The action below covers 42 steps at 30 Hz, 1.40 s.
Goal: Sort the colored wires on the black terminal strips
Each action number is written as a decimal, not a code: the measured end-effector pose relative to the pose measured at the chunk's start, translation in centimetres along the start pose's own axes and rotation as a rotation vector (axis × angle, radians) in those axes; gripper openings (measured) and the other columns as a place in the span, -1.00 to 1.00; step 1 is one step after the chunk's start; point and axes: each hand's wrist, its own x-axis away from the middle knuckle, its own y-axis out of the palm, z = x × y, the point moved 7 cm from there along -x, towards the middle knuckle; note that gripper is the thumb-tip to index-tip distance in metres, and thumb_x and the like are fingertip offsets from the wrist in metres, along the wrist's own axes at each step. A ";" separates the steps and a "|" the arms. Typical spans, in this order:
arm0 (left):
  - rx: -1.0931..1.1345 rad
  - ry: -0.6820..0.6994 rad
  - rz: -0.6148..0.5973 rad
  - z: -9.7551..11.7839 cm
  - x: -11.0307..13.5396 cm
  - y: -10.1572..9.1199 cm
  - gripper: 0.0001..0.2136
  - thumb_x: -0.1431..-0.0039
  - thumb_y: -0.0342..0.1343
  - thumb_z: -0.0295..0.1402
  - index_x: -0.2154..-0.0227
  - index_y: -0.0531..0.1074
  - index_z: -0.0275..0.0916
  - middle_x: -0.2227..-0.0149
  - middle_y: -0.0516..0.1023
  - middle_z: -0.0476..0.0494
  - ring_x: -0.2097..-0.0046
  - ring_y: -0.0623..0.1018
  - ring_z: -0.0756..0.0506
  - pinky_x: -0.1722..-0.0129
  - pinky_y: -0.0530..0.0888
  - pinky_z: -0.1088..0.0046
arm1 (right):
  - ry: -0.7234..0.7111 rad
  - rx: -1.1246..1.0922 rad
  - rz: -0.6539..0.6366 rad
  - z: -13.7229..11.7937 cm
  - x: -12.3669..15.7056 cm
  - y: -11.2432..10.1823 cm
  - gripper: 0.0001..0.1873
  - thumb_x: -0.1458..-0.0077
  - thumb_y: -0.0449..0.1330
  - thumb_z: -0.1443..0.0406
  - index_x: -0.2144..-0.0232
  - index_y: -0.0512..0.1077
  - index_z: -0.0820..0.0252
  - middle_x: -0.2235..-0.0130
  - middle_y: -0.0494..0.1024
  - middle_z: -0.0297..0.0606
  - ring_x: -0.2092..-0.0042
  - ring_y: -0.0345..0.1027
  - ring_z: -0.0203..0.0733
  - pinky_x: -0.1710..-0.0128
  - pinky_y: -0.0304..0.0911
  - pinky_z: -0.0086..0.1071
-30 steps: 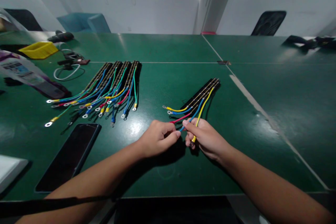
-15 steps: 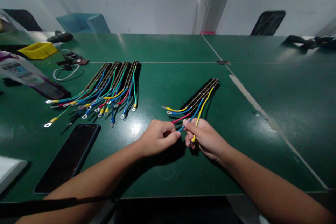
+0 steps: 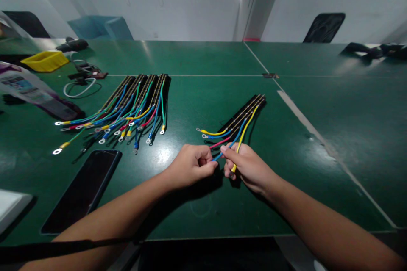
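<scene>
A black terminal strip [image 3: 246,112] lies slantwise on the green table [image 3: 197,59], with yellow, blue and red ring-tipped wires fanning out of it toward me. My left hand [image 3: 190,165] is closed, pinching the end of the blue wire [image 3: 235,139] and touching the red wire [image 3: 219,142]. My right hand [image 3: 248,167] is closed round the long yellow wire [image 3: 244,133], whose end pokes out below the fingers. The two hands nearly touch.
A row of similar strips with coloured wires [image 3: 133,101] lies to the left. Near the front left are a dark phone [image 3: 84,188] and a white object's corner [image 3: 11,203]. Further back left lie a plastic bag [image 3: 30,89], a white cable [image 3: 79,87] and a yellow bin [image 3: 46,60].
Both hands have stayed in place; the left fingers have curled slightly tighter on the blue wire's end. The strip has not moved.
</scene>
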 end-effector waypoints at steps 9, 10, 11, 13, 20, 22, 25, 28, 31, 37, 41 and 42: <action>0.045 -0.005 -0.029 0.1 0.0 -0.1 -0.73 -0.13 0.04 -0.27 0.60 0.31 -0.32 0.68 0.27 0.08 0.61 0.23 0.11 0.61 0.10 0.65 | -0.032 -0.023 0.001 -0.1 0.1 0.0 -0.71 -0.10 0.15 0.11 0.46 0.26 0.19 0.72 0.32 -0.45 0.69 0.20 -0.36 0.72 0.07 -0.53; 0.037 -0.004 -0.022 0.1 -0.1 -0.1 -0.75 -0.12 0.06 -0.29 0.60 0.31 -0.32 0.68 0.27 0.08 0.61 0.23 0.12 0.61 0.11 0.65 | -0.029 -0.019 -0.002 -0.1 0.1 0.0 -0.71 -0.10 0.15 0.10 0.47 0.26 0.19 0.73 0.32 -0.44 0.69 0.19 -0.37 0.72 0.06 -0.53; 0.031 -0.004 -0.014 0.1 -0.1 -0.1 -0.76 -0.10 0.07 -0.30 0.60 0.30 -0.31 0.68 0.27 0.09 0.61 0.23 0.12 0.61 0.11 0.66 | -0.028 -0.017 -0.007 -0.1 0.1 0.0 -0.70 -0.10 0.15 0.10 0.49 0.26 0.19 0.73 0.32 -0.43 0.70 0.18 -0.37 0.71 0.06 -0.52; 0.040 -0.012 -0.008 0.0 0.0 -0.1 -0.76 -0.09 0.08 -0.31 0.61 0.29 -0.31 0.68 0.26 0.09 0.61 0.23 0.13 0.62 0.12 0.67 | -0.038 -0.018 -0.023 -0.2 0.1 0.1 -0.67 -0.10 0.14 0.11 0.55 0.25 0.19 0.74 0.32 -0.41 0.70 0.15 -0.38 0.69 0.06 -0.51; 0.365 -0.190 -0.131 -0.9 0.5 1.1 -0.69 -0.21 -0.01 -0.16 0.48 0.35 -0.32 0.63 0.39 0.02 0.65 0.38 0.09 0.68 0.25 0.67 | -0.068 -0.072 -0.074 -0.1 -0.1 0.2 -0.57 -0.13 0.13 0.10 0.66 0.20 0.20 0.74 0.27 -0.42 0.68 0.14 -0.42 0.65 0.00 -0.52; 0.544 -0.263 -0.193 -1.2 0.7 1.7 -0.67 -0.22 -0.04 -0.12 0.43 0.38 -0.33 0.63 0.41 0.02 0.68 0.38 0.08 0.71 0.29 0.64 | -0.066 -0.108 -0.086 -0.1 -0.1 0.3 -0.59 -0.11 0.16 0.09 0.62 0.21 0.20 0.73 0.25 -0.45 0.67 0.14 -0.42 0.65 -0.01 -0.51; 0.825 -0.327 -0.284 -1.2 0.7 2.5 -0.65 -0.23 -0.03 -0.11 0.39 0.40 -0.35 0.64 0.42 -0.01 0.71 0.38 0.07 0.73 0.27 0.64 | -0.063 -0.159 -0.097 -0.2 -0.1 0.2 -0.63 -0.07 0.20 0.08 0.57 0.23 0.20 0.71 0.24 -0.48 0.66 0.17 -0.41 0.63 -0.01 -0.51; 1.002 -0.360 -0.346 -0.9 0.8 2.9 -0.67 -0.21 0.02 -0.15 0.36 0.43 -0.39 0.61 0.47 -0.07 0.69 0.39 0.07 0.75 0.21 0.66 | -0.055 -0.167 -0.129 -0.2 -0.1 0.3 -0.61 -0.09 0.19 0.09 0.59 0.22 0.21 0.70 0.25 -0.46 0.63 0.17 -0.42 0.60 0.02 -0.50; 1.089 -0.404 -0.402 -0.7 1.1 3.3 -0.69 -0.20 0.06 -0.18 0.34 0.44 -0.40 0.57 0.49 -0.10 0.68 0.38 0.09 0.73 0.22 0.66 | -0.055 -0.153 -0.162 -0.2 0.0 0.5 -0.57 -0.11 0.16 0.08 0.63 0.21 0.22 0.69 0.27 -0.43 0.62 0.17 -0.42 0.58 0.03 -0.49; 1.298 -0.467 -0.435 -0.2 1.4 3.9 -0.74 -0.12 0.17 -0.23 0.48 0.37 -0.37 0.69 0.32 0.05 0.72 0.25 0.15 0.71 0.16 0.69 | -0.073 -0.133 -0.163 -0.4 0.1 0.7 -0.58 -0.10 0.17 0.06 0.62 0.23 0.21 0.70 0.26 -0.44 0.64 0.15 -0.42 0.59 0.04 -0.49; 1.355 -0.469 -0.441 -0.2 1.3 4.1 -0.73 -0.16 0.13 -0.27 0.53 0.34 -0.37 0.70 0.27 0.08 0.73 0.17 0.18 0.71 0.13 0.70 | -0.066 -0.130 -0.159 -0.5 0.1 0.8 -0.57 -0.10 0.17 0.05 0.62 0.23 0.21 0.70 0.26 -0.44 0.64 0.13 -0.41 0.60 0.04 -0.48; 1.357 -0.465 -0.441 -0.2 1.3 4.1 -0.74 -0.17 0.12 -0.28 0.53 0.34 -0.37 0.71 0.26 0.08 0.73 0.16 0.18 0.71 0.12 0.70 | -0.063 -0.137 -0.158 -0.5 0.1 0.8 -0.58 -0.09 0.18 0.05 0.61 0.23 0.21 0.70 0.26 -0.44 0.64 0.13 -0.41 0.60 0.04 -0.48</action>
